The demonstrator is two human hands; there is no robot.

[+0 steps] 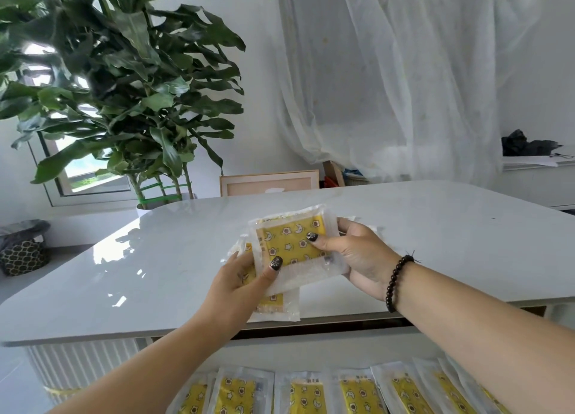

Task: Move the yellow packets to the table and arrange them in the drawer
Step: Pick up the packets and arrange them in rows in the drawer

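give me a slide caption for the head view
Both hands hold yellow packets over the table.

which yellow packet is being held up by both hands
The top packet above the table, pinched by left hand and right hand; the others lie flat.

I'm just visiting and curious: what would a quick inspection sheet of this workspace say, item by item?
Surface: glossy white table, bare where it shows.
Job's things: stack of yellow packets held above the table; one packet lying under it near the front edge; row of packets standing in the open drawer below.
Clutter: nothing seen on the table.
Hands: left hand and right hand both grip the stack, thumbs on top; bead bracelet on the right wrist.
Cables: nothing seen.
Surroundings: large leafy plant, sheer curtain, framed board behind the table, patterned basket on the floor.
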